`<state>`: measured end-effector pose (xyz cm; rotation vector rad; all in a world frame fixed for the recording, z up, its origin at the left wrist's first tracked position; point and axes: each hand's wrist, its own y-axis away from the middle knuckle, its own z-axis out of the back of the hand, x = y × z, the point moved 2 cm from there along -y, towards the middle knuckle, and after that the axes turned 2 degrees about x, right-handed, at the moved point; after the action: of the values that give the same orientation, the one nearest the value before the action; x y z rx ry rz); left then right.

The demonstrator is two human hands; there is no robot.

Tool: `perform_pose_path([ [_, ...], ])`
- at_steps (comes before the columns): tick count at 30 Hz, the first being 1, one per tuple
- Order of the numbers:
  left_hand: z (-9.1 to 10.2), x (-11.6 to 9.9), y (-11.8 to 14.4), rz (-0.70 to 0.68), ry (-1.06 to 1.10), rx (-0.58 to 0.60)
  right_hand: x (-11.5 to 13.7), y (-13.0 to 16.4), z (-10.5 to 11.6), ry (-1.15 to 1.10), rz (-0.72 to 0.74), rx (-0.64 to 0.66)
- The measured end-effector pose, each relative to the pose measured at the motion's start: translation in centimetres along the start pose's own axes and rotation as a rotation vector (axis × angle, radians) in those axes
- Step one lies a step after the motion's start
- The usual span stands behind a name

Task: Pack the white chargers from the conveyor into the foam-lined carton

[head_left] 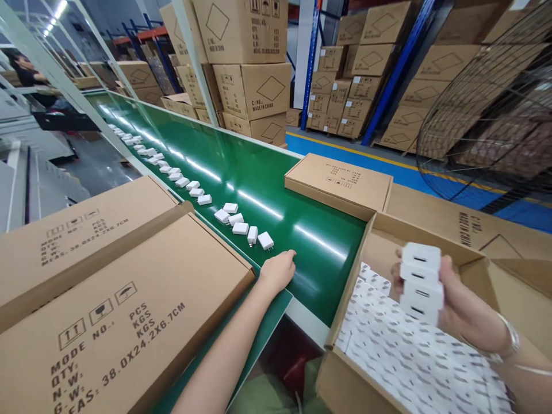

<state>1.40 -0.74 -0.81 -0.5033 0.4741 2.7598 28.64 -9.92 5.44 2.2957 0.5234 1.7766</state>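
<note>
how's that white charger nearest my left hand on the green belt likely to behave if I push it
The charger will probably slide rather than roll, being a flat-sided block. The glossy belt suggests it may slip easily. It's likely light, since your right hand holds several similar-looking white blocks at once.

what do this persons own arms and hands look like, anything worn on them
Both hands are ungloved, and no sleeve shows on either forearm. The left hand and left forearm have nothing visible worn on them. The right hand is blurred; at its wrist is a shiny silvery bracelet, with a thin pale band farther up.
</note>
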Motion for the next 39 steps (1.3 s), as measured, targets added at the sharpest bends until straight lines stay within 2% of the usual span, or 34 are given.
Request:
perform_pose_path([
  [3,0.1,0.1,0.0,-0.002,0.003,-0.013,-1.5,1.6,1.2,-0.132,0.028,0.002],
  [6,0.2,0.0,0.2,-0.005,0.034,-0.031,-2.6,2.0,1.0,-0.182,0.072,0.060],
  [8,0.4,-0.8,0.5,-0.016,0.140,-0.036,-3.0,2.1,0.6,-0.184,0.091,0.106],
  [10,0.7,-2.8,0.9,-0.080,0.258,-0.043,-3.1,2.1,0.3,-0.172,0.104,0.149],
  [12,0.9,-5.8,1.2,-0.221,0.274,-0.089,-3.1,2.2,0.3,-0.153,0.116,0.158],
  [14,0.9,-9.1,1.1,-0.371,0.169,-0.195,-3.1,2.3,0.6,-0.122,0.118,0.133],
  [16,0.4,-11.9,0.5,-0.458,0.022,-0.308,-3.3,2.4,0.9,-0.091,0.111,0.106],
  [19,-0.9,-14.3,-1.4,-0.509,-0.135,-0.368,-3.3,2.8,1.3,-0.086,0.100,0.093],
  [23,-2.0,-14.7,-3.4,-0.538,-0.201,-0.299,-2.4,3.5,2.1,-0.091,0.077,0.107],
  [29,-1.9,-14.6,-3.6,-0.476,-0.171,-0.198,-1.6,3.8,3.5,-0.277,0.030,0.236],
  [34,-2.1,-14.6,-3.9,-0.503,-0.187,-0.174,-2.2,3.2,4.6,-0.427,0.001,0.214],
  [39,-2.5,-14.6,-4.3,-0.537,-0.181,-0.169,-2.4,3.2,4.5,-0.470,0.008,0.191],
])
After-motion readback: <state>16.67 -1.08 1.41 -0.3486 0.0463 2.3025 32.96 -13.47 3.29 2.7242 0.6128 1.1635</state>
